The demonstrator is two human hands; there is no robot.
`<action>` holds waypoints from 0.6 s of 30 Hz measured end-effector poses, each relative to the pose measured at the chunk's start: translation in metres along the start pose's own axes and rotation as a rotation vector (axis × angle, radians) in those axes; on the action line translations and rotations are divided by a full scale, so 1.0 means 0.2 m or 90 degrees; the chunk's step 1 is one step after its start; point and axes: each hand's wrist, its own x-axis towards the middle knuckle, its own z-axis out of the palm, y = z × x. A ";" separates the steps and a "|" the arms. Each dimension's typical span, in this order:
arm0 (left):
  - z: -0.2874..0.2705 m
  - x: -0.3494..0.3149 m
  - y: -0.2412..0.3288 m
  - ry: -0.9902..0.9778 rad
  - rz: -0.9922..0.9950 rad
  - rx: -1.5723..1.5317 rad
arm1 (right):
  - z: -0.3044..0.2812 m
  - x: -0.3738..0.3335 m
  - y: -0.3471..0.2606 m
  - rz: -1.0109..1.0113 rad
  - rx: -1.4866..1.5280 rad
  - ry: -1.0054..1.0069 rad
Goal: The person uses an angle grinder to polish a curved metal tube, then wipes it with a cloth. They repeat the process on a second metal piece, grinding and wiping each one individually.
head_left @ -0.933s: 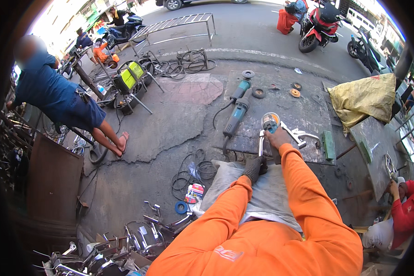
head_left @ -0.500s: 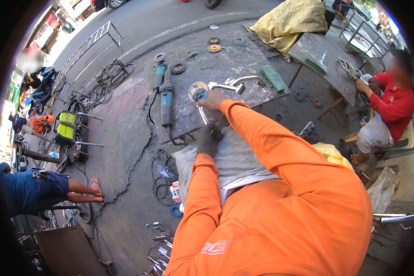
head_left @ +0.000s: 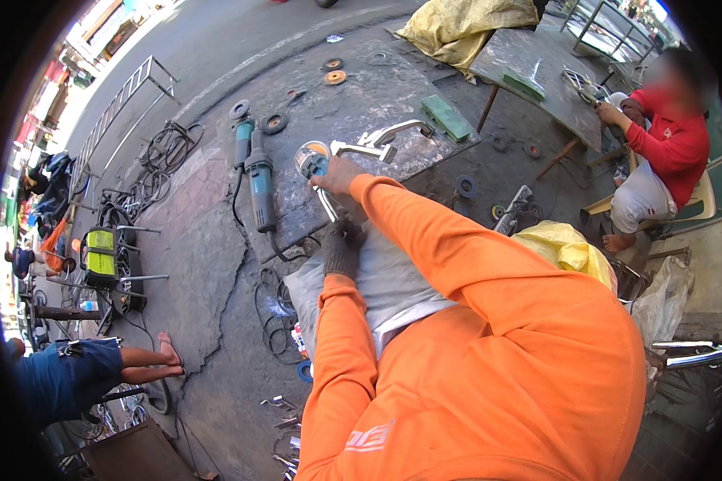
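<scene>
Two hands have fingers closed: the right hand (head_left: 341, 175) around a teal angle grinder (head_left: 316, 167) with an orange disc (head_left: 317, 148); the dark-gloved left hand (head_left: 343, 248) around a slim chrome-coloured metal tube (head_left: 326, 204), beyond the grey lap cloth (head_left: 393, 276). Risk: a weak left grip could let the tube kick.

A dark, worn board (head_left: 393, 92) fills the upper middle of the frame. On its left side lie a large grinder (head_left: 261, 188) and a smaller grinder (head_left: 244, 143), with a black disc (head_left: 274, 123) just beside them. An orange disc (head_left: 335, 78) lies toward the top, shiny metal bars (head_left: 383, 144) at centre, and a green block (head_left: 447, 117) at the right edge. Below left, a loose black cable (head_left: 266, 322) lies on the grey ground (head_left: 192, 280).
</scene>
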 end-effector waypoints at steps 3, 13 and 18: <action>0.00 -0.02 0.02 0.022 0.022 0.108 | -0.08 0.02 0.00 0.056 0.054 0.022; -0.03 0.02 -0.01 -0.033 0.028 0.171 | 0.05 0.01 -0.06 -0.020 -0.038 -0.046; -0.04 0.05 -0.09 0.011 0.108 0.272 | 0.11 -0.10 -0.14 -0.116 -0.093 -0.102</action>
